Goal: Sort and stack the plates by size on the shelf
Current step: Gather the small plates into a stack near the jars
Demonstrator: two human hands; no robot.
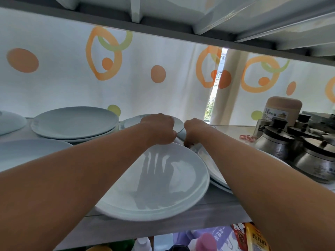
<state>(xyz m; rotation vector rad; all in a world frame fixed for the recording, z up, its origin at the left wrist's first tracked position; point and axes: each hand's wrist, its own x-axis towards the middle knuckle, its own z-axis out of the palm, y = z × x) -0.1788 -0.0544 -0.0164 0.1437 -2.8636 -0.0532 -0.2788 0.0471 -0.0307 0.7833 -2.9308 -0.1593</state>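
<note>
A small white plate [178, 124] sits at the back of the shelf [215, 207]. My left hand [159, 128] and my right hand [194, 131] both grip its near rim, fingers curled around the edge. In front of it lies a large white plate [163, 182] near the shelf's front edge. A stack of white plates [72, 122] stands at the back left. Another large plate [27, 153] lies at the left front, and part of one more [10, 122] shows at the far left. More plates [213, 169] lie under my right forearm.
Several steel pots with black lids [297, 149] crowd the right end of the shelf, with a tan canister [282, 109] behind them. A dotted curtain [145, 78] hangs behind. The upper shelf's underside [181, 29] is close overhead. Packets and bottles [235, 236] sit below.
</note>
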